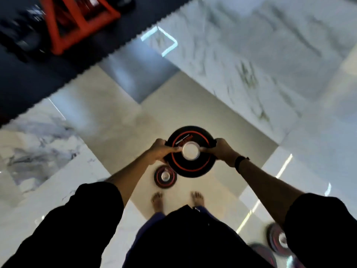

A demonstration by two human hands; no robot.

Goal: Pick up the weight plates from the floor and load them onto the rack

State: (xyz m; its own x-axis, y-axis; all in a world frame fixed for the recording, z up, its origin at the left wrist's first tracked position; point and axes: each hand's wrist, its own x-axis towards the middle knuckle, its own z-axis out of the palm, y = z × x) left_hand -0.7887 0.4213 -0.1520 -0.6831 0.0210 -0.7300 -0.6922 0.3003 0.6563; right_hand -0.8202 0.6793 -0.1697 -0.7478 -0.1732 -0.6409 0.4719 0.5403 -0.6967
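Two hands hold one black weight plate (pixel 190 165) flat above the floor (pixel 193 105), left hand (pixel 161 150) and right hand (pixel 222 150) each clenched on its rim. Smaller plate (pixel 165 176) lies below by the bare feet; orange rack (pixel 77 22) stands well apart, blurred
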